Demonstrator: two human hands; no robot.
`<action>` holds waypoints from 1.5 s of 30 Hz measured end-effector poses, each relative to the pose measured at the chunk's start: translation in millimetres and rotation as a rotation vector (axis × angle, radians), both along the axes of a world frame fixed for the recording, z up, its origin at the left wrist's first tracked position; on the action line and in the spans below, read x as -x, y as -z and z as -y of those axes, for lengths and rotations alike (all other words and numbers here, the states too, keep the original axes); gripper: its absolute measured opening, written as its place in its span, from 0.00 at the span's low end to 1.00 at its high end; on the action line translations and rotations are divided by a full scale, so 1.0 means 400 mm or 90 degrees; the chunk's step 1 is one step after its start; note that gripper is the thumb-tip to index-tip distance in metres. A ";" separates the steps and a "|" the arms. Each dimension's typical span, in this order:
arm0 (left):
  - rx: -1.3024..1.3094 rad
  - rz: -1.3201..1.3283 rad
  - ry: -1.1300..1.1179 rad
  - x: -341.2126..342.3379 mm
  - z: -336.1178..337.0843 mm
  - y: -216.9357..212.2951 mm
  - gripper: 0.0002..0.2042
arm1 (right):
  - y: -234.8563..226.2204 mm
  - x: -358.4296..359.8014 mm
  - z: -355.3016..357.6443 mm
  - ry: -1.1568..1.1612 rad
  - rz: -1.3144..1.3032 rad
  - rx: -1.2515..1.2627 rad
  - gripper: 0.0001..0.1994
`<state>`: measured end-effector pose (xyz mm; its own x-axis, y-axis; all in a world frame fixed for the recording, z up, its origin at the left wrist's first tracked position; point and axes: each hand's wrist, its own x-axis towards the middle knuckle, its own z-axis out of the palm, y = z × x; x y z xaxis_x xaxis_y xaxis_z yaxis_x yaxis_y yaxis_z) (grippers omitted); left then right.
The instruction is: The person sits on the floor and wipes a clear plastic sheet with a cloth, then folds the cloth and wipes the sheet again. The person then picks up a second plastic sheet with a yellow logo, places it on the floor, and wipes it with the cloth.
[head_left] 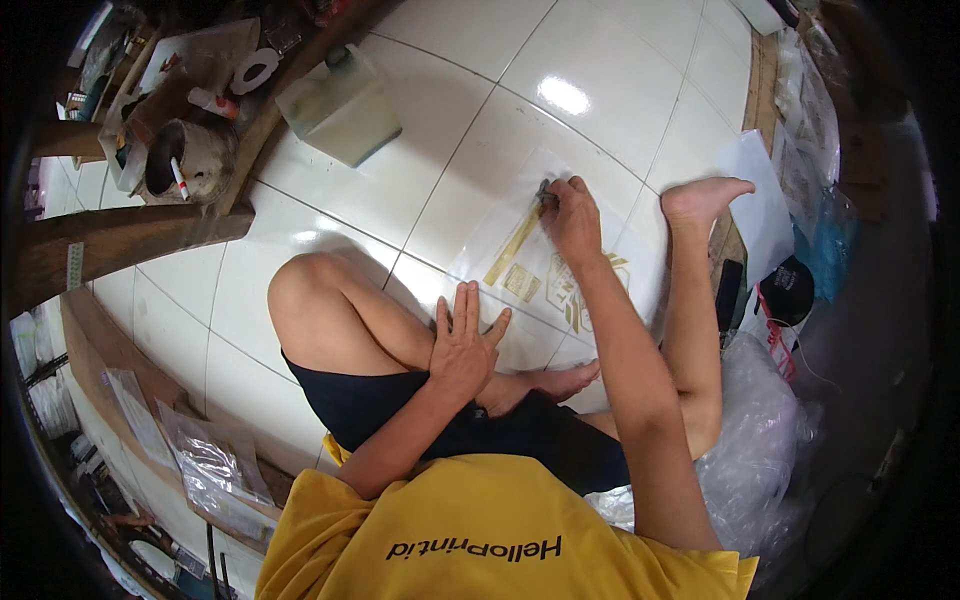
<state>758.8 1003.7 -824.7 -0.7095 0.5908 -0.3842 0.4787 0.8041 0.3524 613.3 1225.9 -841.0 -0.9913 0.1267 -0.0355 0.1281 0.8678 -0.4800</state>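
A see-through plastic sheet (520,255) with gold printed shapes lies flat on the white tiled floor between my legs. My left hand (466,345) rests palm down by its near left corner, fingers stretched and spread, fingertips at the edge. Farther up, my right hand (574,222) is closed around a small grey wad (545,193), perhaps cloth; most of it is hidden by the fingers. That wad touches the sheet at the far end of a long gold bar (512,248). Whether the sheet is a single layer or a bag, I cannot tell.
A pale translucent container (345,110) stands on the floor at the far left. Beside it, a wooden bench (130,240) holds a tin (195,165) and a marker (213,103). Crumpled clear plastic (750,440) and a black cap (786,290) lie at the right.
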 end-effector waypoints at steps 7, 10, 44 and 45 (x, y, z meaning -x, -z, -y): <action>-0.036 -0.022 -0.017 -0.007 -0.001 0.022 0.33 | 0.039 -0.188 0.084 -0.177 -0.021 0.101 0.06; 0.063 0.037 0.026 0.005 0.000 -0.001 0.33 | 0.019 -0.260 0.184 -0.137 0.078 0.076 0.06; 0.042 0.014 0.026 -0.003 0.000 0.011 0.37 | 0.030 -0.243 0.173 -0.087 0.064 0.088 0.04; 0.018 0.008 0.014 -0.007 0.001 0.011 0.36 | 0.043 -0.202 0.147 -0.084 0.059 0.031 0.07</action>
<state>761.4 1003.3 -829.2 -0.6920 0.5943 -0.4099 0.4915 0.8037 0.3355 694.1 1166.9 -858.0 -0.9914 -0.0078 -0.1303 0.0607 0.8563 -0.5129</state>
